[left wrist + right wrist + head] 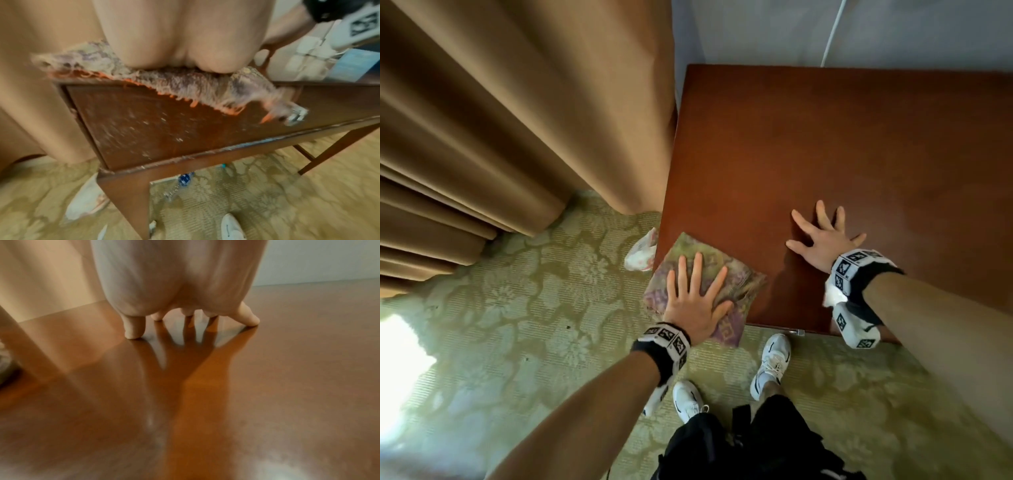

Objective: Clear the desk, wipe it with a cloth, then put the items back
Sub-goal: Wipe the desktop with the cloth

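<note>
Clearing apparently done, wiping in progress, return of items pending: surface [825,144] bare, cloth [726,274] at its near-left corner under flat left hand [693,301], fingers [697,270] spread wide; right hand [825,240] splayed, empty, bracing alongside

Open bench [842,144] surface ahead and right of both hands. Blocked left by curtain [534,102] against bench edge, behind by wall [756,31] with white cable [832,34].
</note>
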Tool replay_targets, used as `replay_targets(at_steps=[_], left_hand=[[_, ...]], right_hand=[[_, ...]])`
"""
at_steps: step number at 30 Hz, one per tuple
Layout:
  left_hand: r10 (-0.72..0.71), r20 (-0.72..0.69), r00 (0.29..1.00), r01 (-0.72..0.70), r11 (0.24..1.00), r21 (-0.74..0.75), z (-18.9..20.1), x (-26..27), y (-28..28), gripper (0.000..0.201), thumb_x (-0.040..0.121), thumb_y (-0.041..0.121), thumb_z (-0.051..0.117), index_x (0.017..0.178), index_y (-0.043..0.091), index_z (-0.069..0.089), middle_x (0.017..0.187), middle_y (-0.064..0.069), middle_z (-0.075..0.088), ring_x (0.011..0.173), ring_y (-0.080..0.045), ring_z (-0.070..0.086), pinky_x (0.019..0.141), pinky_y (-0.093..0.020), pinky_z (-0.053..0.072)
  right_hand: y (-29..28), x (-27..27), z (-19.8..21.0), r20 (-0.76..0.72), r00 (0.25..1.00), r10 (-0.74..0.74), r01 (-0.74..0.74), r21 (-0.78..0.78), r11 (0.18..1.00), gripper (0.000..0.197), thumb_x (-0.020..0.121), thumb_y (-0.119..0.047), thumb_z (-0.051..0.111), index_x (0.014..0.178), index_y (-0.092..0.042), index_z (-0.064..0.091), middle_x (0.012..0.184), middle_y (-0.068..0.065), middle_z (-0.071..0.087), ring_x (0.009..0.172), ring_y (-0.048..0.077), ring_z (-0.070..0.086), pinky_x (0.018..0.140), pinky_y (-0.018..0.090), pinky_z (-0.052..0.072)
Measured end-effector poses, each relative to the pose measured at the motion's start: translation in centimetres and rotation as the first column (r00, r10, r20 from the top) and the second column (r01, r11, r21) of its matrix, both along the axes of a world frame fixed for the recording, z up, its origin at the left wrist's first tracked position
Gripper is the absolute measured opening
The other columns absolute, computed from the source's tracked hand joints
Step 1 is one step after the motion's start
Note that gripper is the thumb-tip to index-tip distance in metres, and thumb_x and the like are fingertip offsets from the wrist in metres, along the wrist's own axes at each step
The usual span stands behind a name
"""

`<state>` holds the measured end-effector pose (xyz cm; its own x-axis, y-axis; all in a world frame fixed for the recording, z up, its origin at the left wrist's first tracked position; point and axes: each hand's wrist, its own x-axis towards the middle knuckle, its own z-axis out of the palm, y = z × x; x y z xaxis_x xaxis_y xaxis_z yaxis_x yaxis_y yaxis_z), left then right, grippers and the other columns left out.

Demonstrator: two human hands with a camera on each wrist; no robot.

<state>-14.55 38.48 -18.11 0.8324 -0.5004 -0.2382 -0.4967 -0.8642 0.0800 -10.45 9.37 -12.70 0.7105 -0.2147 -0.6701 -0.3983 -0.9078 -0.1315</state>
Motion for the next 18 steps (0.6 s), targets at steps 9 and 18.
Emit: replay_targets(at_steps=[9,18], left_hand=[[0.0,-0.121,0.993,0.013,0.994,0.105,1.4,6.3,-0.3,0.069,0.083,0.076,-0.004,0.145,0.049,-0.015,0.162,-0.008,-0.012,0.146,-0.041,-0.009,0.116,-0.06,0.002],[0.217,-0.188,0.958,-0.19,0.97,0.153,1.9,17.9,-1.4,0.068,0.087,0.076,0.008,0.145,0.051,-0.02,0.158,-0.003,-0.027,0.146,-0.037,-0.015,0.118,-0.054,0.001]], right_hand=[[2.7,1.0,-0.2,0.003,0.999,0.051,-0.051,0.003,0.999,0.067,0.093,-0.071,0.032,0.147,-0.058,-0.005,0.159,-0.009,-0.028,0.144,0.036,-0.027,0.105,0.079,0.002],[2.2,2.3,-0.3,-0.023,1.0,0.013,-0.012,0.047,0.999,0.072,0.09,-0.07,0.042,0.146,-0.061,-0.004,0.157,-0.01,-0.031,0.142,0.037,-0.031,0.102,0.081,0.003]])
